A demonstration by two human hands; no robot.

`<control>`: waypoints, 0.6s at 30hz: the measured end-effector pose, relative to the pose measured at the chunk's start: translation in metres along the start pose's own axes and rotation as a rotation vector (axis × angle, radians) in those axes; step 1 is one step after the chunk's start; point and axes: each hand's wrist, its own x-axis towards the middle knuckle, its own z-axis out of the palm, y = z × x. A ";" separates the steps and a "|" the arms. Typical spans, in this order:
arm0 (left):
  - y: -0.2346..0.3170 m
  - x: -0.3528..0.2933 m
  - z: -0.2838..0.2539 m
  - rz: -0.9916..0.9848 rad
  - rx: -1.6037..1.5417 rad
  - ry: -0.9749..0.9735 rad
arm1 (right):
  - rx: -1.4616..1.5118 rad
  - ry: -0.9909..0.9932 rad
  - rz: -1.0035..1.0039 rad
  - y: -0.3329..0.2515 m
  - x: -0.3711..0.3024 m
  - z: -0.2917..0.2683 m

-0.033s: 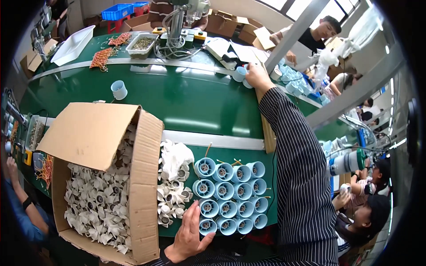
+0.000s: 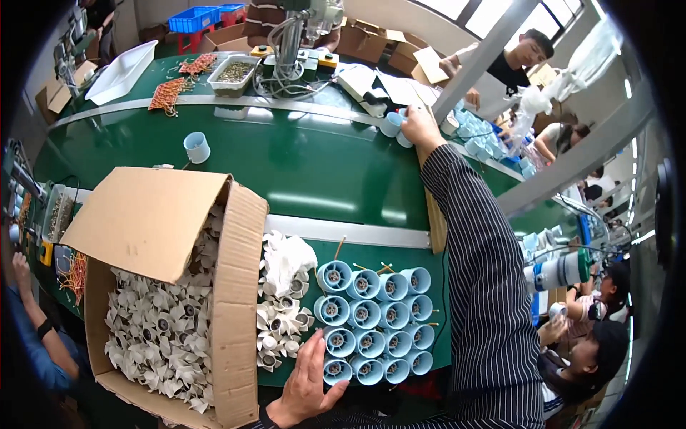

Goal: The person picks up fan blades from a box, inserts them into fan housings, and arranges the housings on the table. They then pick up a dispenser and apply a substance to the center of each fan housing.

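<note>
My right arm reaches to the far side of the green table. There my right hand point(image 2: 421, 130) is closed on a light blue cup-shaped housing point(image 2: 404, 139), its fingers partly hidden; another blue housing point(image 2: 391, 124) stands just left of it. Near me, my left hand point(image 2: 310, 385) rests with fingers stretched out and thumb apart, beside the nearest left housing point(image 2: 337, 371) of a block. Several blue housings point(image 2: 364, 312) stand there in rows, spoked inside with small metallic parts at their centres. White fan impellers point(image 2: 275, 323) lie in a pile between the block and a carton.
An open cardboard box point(image 2: 243, 307) full of white impellers stands at left. A lone blue housing point(image 2: 196, 147) sits on the green surface point(image 2: 300, 161). Farther back are a tub of small metal parts point(image 2: 234, 75), orange wire bundles point(image 2: 167, 94) and a bench machine point(image 2: 289, 53). A grey post point(image 2: 486, 57) rises at right.
The whole picture has shifted slightly to the right and down. Both hands keep their places among the housings.
</note>
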 end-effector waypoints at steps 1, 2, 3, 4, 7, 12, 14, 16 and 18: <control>0.001 -0.003 0.002 -0.012 -0.022 -0.009 | 0.010 0.000 -0.018 0.010 0.015 0.019; 0.000 -0.007 0.001 -0.028 -0.007 0.003 | 0.016 0.051 0.053 0.009 0.025 0.041; 0.004 -0.010 0.000 -0.050 0.004 0.008 | 0.030 0.102 0.127 0.005 0.032 0.052; 0.007 -0.012 -0.002 -0.071 0.015 0.012 | 0.053 0.096 0.113 0.003 0.045 0.057; 0.008 -0.016 -0.004 -0.124 0.017 0.026 | -0.015 -0.020 0.159 -0.008 0.062 0.073; 0.004 0.003 -0.008 -0.079 -0.046 -0.004 | -0.046 -0.109 -0.038 -0.005 0.057 0.049; 0.003 0.004 -0.010 -0.060 -0.062 -0.015 | 0.022 -0.145 -0.243 -0.038 0.031 0.040; 0.003 0.005 -0.011 -0.051 -0.052 -0.012 | 0.157 -0.150 -0.457 -0.088 0.002 0.037; 0.005 0.003 -0.010 -0.043 -0.038 -0.010 | 0.201 -0.045 -0.670 -0.141 -0.023 0.048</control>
